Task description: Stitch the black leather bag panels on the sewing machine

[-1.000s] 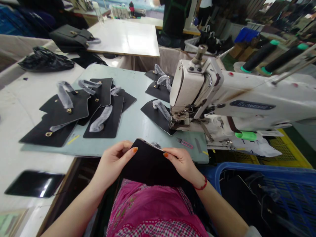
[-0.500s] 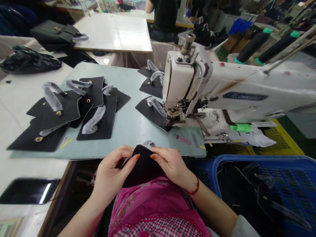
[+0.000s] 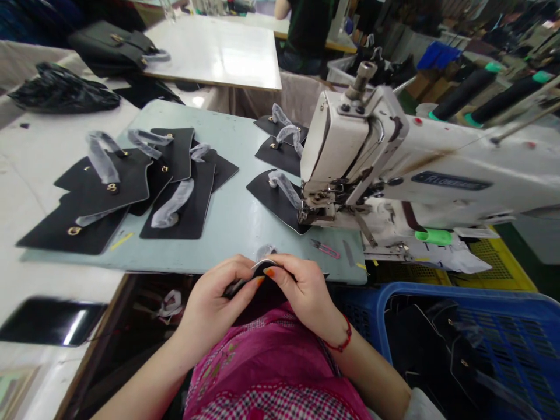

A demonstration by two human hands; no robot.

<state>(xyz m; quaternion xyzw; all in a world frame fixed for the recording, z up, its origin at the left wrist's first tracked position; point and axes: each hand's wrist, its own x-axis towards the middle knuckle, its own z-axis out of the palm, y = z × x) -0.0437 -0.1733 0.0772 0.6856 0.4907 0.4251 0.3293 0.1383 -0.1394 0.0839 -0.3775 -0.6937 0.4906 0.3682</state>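
Over my lap, at the table's front edge, I hold a black bag flap with a pale edge. My left hand pinches its left side between thumb and fingers. My right hand grips the rim close beside, thumb on the near face. The rim is bent between my two thumbs. A plastic-wrapped handle shows just beyond my fingertips. More black flaps with wrapped handles and gold rings lie in an overlapping pile to the left. Another flap rests by the sewing machine's needle area.
The white sewing machine stands at the right of the pale green table top. Pink thread snips lie before it. A blue basket of black pieces is at my right, a phone at my left. A person stands behind.
My hands have come closer together, and the flap's rim is now bent between my thumbs, with less of its face showing. The view has shifted slightly.
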